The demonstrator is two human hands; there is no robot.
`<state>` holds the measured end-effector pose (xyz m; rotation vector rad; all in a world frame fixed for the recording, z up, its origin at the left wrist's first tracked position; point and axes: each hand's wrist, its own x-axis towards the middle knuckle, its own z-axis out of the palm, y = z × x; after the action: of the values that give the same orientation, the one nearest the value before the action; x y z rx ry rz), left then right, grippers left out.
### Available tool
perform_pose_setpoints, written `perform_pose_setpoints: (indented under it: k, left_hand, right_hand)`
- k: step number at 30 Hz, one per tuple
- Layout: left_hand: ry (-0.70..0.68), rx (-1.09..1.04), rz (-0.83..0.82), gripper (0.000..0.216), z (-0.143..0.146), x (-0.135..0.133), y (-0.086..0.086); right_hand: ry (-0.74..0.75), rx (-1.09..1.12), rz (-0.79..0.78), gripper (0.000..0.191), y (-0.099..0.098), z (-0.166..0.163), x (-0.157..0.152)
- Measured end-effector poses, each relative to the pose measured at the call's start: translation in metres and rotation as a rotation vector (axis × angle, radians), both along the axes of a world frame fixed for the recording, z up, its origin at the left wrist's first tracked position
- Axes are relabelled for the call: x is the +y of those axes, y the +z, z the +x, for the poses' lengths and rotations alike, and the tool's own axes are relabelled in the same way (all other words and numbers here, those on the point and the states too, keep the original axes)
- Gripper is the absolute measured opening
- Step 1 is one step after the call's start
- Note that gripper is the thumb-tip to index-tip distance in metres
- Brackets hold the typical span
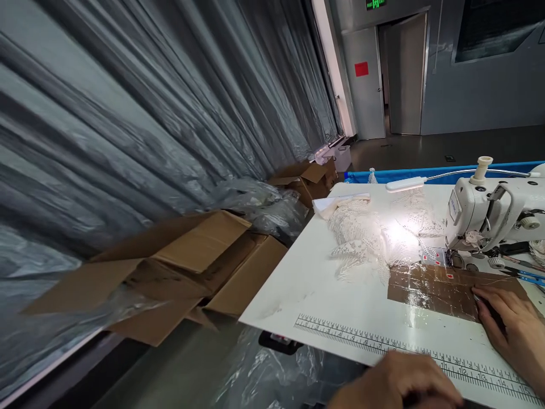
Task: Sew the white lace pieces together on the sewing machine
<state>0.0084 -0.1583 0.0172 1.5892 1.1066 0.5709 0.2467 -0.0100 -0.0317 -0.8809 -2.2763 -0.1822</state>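
Observation:
My right hand (511, 324) rests on the right part of a brown, tape-covered sheet (426, 292) on the sewing table. Its thumb and index finger come together at the sheet's surface; a small pale spot shows at their tips, too small to name. At the table's front edge, my left hand (394, 380) is blurred and cut off by the frame, its fingertips hidden. Beyond the brown sheet stands a white sewing machine (481, 210), its needle area near the sheet's far edge. White lace fabric (361, 227) lies bunched left of the machine under a bright lamp (406, 183).
A printed ruler (383, 343) runs along the front of the white tabletop (306, 284). Blue-handled snips (530, 276) lie at right. Left of the table are an open cardboard box (204, 250), clear plastic bags (272, 204) and a grey curtain (170, 102).

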Motion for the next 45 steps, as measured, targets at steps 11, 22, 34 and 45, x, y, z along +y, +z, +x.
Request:
perform_pose_setpoints:
  k: [11,22,34,45]
  left_hand:
    - [0.665,0.786,0.64,0.024,-0.115,0.075,0.007]
    - [0.853,0.832,0.81,0.017,-0.15,0.152,0.071]
    - [0.354,1.077,0.985,0.014,-0.069,0.175,-0.007]
    - [0.533,1.056,1.24,0.023,-0.09,0.15,0.032]
  right_hand:
    - [0.004,-0.035,-0.055,0.037,-0.008,0.005,0.001]
    - [-0.079,0.048,-0.109,0.043,-0.004,-0.005,-0.006]
    - [-0.061,0.067,-0.081,0.038,0.004,-0.007,-0.008]
    - [-0.058,0.049,-0.057,0.037,-0.001,-0.004,-0.007]
